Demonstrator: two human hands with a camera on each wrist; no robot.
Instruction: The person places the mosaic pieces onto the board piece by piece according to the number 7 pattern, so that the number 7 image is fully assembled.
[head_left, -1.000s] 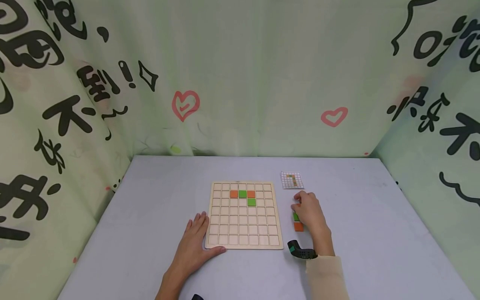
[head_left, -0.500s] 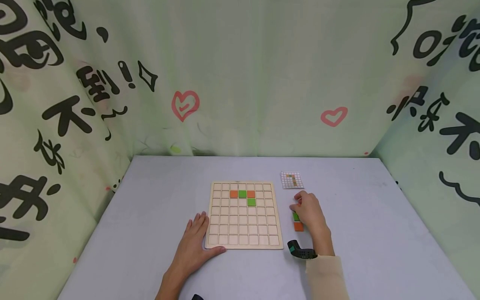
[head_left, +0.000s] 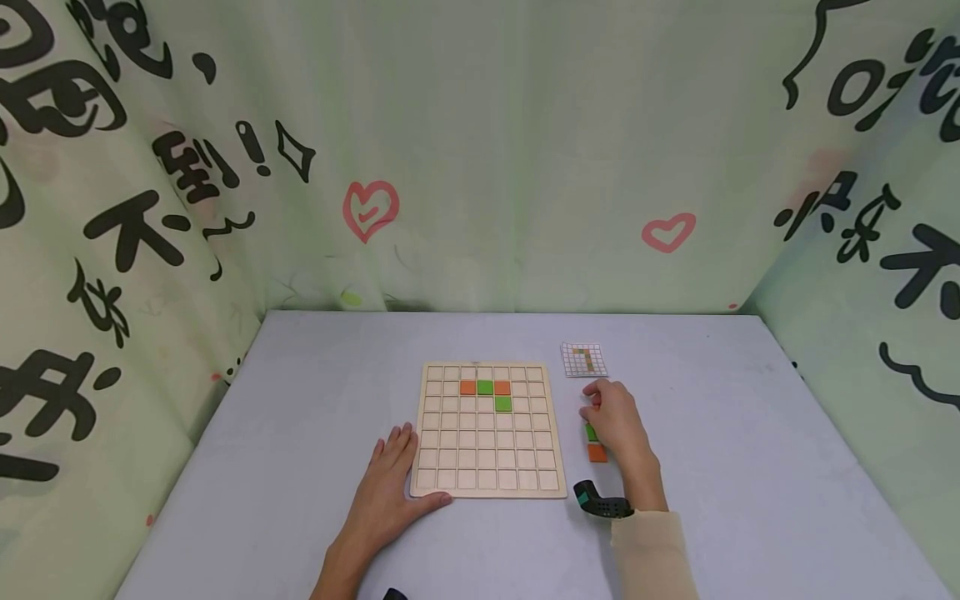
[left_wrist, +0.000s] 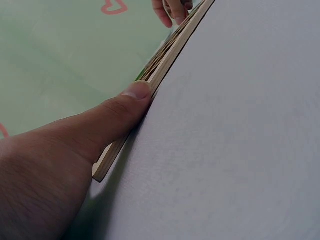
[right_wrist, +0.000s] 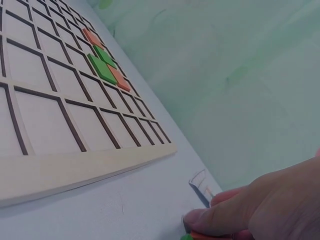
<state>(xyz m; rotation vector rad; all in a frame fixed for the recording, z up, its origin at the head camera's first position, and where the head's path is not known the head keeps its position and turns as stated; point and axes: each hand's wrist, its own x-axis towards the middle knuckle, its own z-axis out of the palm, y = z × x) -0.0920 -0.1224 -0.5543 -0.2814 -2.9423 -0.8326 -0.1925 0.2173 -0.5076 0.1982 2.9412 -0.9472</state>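
A wooden grid board lies flat on the table. Two orange tiles and a green tile form a row in its upper part, with another green tile below the right one. My left hand rests spread at the board's lower left corner, its thumb touching the front edge. To the right of the board, my right hand bends its fingers over a column of loose tiles. A green tile and an orange tile show beside it; whether its fingertips pinch a tile is hidden.
A small grid card with a coloured pattern lies beyond my right hand. A black wrist device sits at my right wrist. Printed curtains enclose the white table at the back and sides.
My right hand has shifted very slightly at the loose tiles, and the orange that showed under its fingers is now covered. The left hand and the board have stayed put.
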